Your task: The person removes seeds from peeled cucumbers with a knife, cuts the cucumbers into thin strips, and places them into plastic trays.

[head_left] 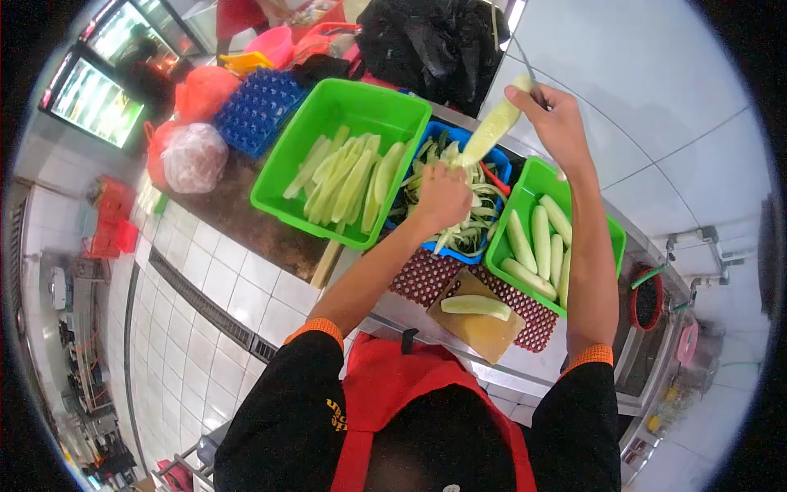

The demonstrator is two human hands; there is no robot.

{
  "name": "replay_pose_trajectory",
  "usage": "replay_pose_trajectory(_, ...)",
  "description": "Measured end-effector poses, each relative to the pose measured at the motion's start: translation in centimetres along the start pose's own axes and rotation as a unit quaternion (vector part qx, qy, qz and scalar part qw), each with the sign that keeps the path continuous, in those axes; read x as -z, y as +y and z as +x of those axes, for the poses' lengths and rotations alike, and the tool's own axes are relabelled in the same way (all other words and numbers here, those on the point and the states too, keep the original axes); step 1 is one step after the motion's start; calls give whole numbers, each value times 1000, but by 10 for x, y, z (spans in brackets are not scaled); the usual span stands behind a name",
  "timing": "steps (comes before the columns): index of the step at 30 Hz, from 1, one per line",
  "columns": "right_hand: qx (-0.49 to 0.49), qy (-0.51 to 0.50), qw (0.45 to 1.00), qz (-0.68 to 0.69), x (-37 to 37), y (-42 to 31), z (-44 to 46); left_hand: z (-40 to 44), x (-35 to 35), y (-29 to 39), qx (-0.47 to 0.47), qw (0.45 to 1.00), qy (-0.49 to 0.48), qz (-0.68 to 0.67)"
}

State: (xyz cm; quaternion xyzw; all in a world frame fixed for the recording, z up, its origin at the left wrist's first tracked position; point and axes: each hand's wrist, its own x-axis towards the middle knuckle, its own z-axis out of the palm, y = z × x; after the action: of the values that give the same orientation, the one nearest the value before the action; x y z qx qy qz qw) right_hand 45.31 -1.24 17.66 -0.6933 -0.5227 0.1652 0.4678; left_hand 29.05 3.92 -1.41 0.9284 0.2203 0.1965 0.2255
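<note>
My left hand (443, 195) is closed around the lower end of a pale peeled cucumber (492, 131), above a blue basket (502, 168) full of peel strips (471, 223). My right hand (551, 115), higher up, holds a knife (529, 61) with its blade pointing up, and its fingers touch the cucumber's upper end. To the left, a green tub (275, 187) contains long pale slices (348, 180). A smaller green tub (616, 246) at the right holds several whole peeled cucumbers (542, 239).
One cucumber piece (475, 307) lies on a tan board (484, 338) over a perforated red mat (422, 275). Blue egg trays (258, 111), plastic bags (194, 157) and a black bag (422, 45) are beyond. Another person (239, 18) stands at the top left.
</note>
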Motion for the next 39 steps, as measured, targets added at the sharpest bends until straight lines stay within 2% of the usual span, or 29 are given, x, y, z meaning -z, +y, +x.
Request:
replay_pose_trajectory(4,-21,-22,999,39,-34,-29,6,3,5,1,52,994,-58,-83)
replay_pose_trajectory(6,-18,-63,997,43,-60,-29,10,0,-3,4,-112,983,133,55)
replay_pose_trajectory(7,-7,-86,996,25,-75,-20,20,-1,-5,9,-113,985,122,42)
replay_pose_trajectory(9,58,-108,984,-128,-113,9,39,0,-3,21,-137,981,118,-72)
replay_pose_trajectory(10,9,-160,983,-89,-123,14,37,-9,-3,29,-124,987,64,-82)
replay_pose_trajectory(11,-40,-209,976,-49,-129,22,35,-20,-3,37,-125,986,53,-92)
replay_pose_trajectory(13,-108,-243,964,14,-126,39,25,-53,-5,56,-114,966,-23,-232)
replay_pose_trajectory(14,-151,-231,958,79,-112,37,12,-71,-6,62,-85,959,-112,-246)
replay_pose_trajectory(15,-191,-214,947,142,-98,33,-6,-89,-14,65,-88,954,-123,-258)
replay_pose_trajectory(16,-202,-208,947,140,-85,39,-23,-108,-30,65,-82,948,-159,-263)
replay_pose_trajectory(17,-250,-195,917,243,-68,47,-40,-122,-46,63,-75,942,-192,-264)
replay_pose_trajectory(18,-291,-180,874,345,-53,52,-58,-134,-65,59,-108,957,-211,-166)
replay_pose_trajectory(19,-293,-168,868,365,-38,52,-80,-141,-76,62,-112,955,-216,-167)
replay_pose_trajectory(21,-291,-134,860,397,-14,48,-131,-149,-93,73,-31,979,-194,-57)
replay_pose_trajectory(22,-289,-113,858,409,-5,45,-158,-150,-102,76,-37,978,-196,-58)
replay_pose_trajectory(24,-347,-68,847,397,7,31,-210,-146,-117,81,-32,959,-282,-5)
replay_pose_trajectory(28,-395,-18,801,449,10,34,-303,-142,-122,85,-7,948,-318,12)
replay_pose_trajectory(30,-407,12,792,455,7,40,-340,-149,-130,71,14,930,-359,-79)
replay_pose_trajectory(31,-420,38,782,458,6,41,-352,-152,-126,65,15,930,-359,-75)
replay_pose_trajectory(33,-436,72,767,465,8,37,-363,-162,-116,55,36,874,-361,-323)
replay_pose_trajectory(34,-454,108,751,468,9,36,-367,-162,-99,63,40,876,-360,-319)
replay_pose_trajectory(35,-453,103,749,472,11,33,-369,-157,-68,80,147,795,-386,-444)
replay_pose_trajectory(36,-445,88,750,480,15,30,-370,-155,-44,94,248,687,-397,-556)
replay_pose_trajectory(37,-438,74,751,488,17,27,-372,-157,-33,98,253,689,-394,-553)
replay_pose_trajectory(39,-439,59,759,478,7,21,-380,-162,-12,106,273,463,-266,-800)
